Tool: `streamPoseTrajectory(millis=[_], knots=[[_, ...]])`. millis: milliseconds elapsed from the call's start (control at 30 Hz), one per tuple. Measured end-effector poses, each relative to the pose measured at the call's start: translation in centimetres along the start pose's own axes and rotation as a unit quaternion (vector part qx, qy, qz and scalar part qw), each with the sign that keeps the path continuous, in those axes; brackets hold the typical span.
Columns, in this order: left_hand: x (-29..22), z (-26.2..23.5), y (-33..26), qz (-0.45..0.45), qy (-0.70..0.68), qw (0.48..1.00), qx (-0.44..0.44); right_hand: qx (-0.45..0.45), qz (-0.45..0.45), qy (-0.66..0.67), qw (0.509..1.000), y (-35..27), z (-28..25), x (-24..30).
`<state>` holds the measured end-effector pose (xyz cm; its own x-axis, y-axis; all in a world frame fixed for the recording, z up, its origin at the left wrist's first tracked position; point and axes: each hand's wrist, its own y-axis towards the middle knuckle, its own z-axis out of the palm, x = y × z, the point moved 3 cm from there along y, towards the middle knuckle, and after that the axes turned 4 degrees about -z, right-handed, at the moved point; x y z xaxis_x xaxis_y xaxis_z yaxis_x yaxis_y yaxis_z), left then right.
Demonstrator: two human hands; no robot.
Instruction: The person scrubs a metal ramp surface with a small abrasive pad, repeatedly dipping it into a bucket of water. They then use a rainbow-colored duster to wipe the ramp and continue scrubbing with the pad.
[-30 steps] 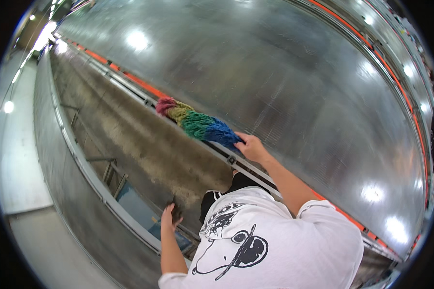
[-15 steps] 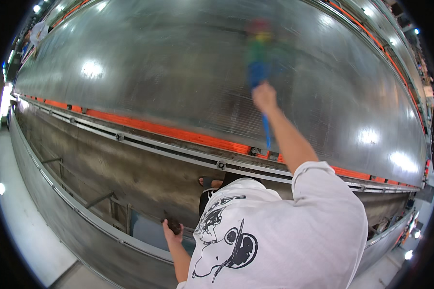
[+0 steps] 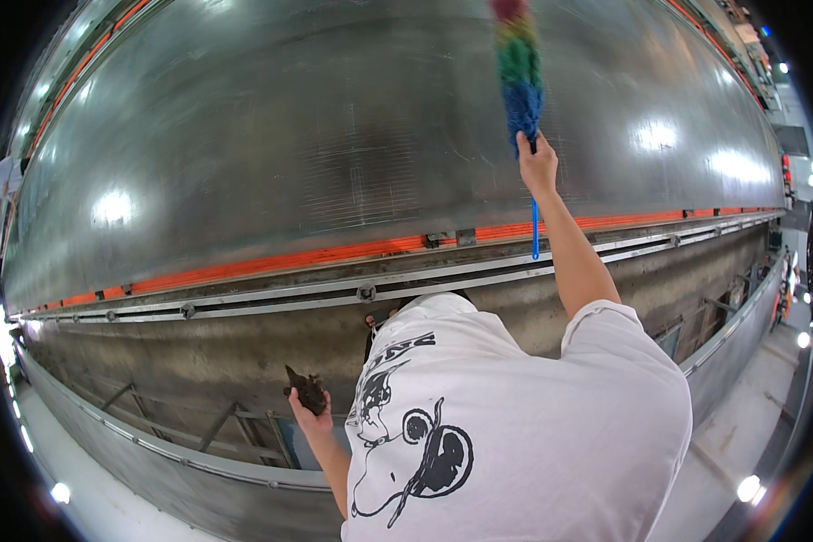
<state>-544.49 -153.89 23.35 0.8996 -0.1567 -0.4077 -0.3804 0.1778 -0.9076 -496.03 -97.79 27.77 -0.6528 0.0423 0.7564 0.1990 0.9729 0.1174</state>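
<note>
The right hand (image 3: pixel 537 167) is up high and wrapped tight around the thin blue handle (image 3: pixel 535 230) of a rainbow duster (image 3: pixel 518 68); the fluffy head goes red, yellow, green and blue, and its tip runs off the top edge of the view; it lies on the big shiny metal sheet (image 3: pixel 334 154), close to the sheet's top edge. A second ago the duster lay low along the orange strip (image 3: pixel 271 264) at the sheet's bottom edge; half a second ago it was halfway up; now the arm is stretched almost straight, so the wiping has climbed from the bottom of the sheet toward its top, and I think the lower part under the arm is already swept.

The left hand (image 3: pixel 309 411) hangs low by the person's side, down near the grey rail (image 3: pixel 199 456) at the bottom of the machine; its fingers are curled shut on a small dark clump (image 3: pixel 308 391), maybe a rag or a bit of dirt, I cannot tell which; it has barely moved. The white shirt (image 3: pixel 515 425) with a black drawing fills the lower middle.
</note>
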Motion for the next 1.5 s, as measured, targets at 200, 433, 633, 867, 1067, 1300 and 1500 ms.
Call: streamPoseTrajectory(millis=[200,433,633,867,1067,1300,1500], knots=[[0.4,0.6,2.9,-0.034,0.021,0.999,0.032,0.255,-0.066,-0.117,0.958,-14.4,9.5,-1.5],[-2.5,4.0,3.6,0.022,0.102,0.994,-0.015,0.483,-0.188,0.043,0.854,-16.2,9.0,9.0],[-3.8,3.8,4.3,0.024,0.091,0.995,0.03,0.038,0.006,0.118,0.992,-3.7,-2.8,1.8],[-2.3,-2.4,3.2,-0.021,0.039,0.999,0.01,-0.306,0.139,-0.043,0.941,10.9,-1.7,-7.0],[-2.6,0.5,-0.3,0.034,0.006,0.999,-0.015,-0.023,-0.023,0.071,0.997,5.8,15.8,4.5],[2.0,-0.3,1.0,0.055,-0.117,0.989,-0.067,0.574,-0.219,0.142,0.776,-15.0,24.1,18.1],[0.4,3.4,-1.0,0.076,-0.114,0.989,-0.049,0.367,-0.104,0.107,0.918,-9.7,12.4,12.2]])
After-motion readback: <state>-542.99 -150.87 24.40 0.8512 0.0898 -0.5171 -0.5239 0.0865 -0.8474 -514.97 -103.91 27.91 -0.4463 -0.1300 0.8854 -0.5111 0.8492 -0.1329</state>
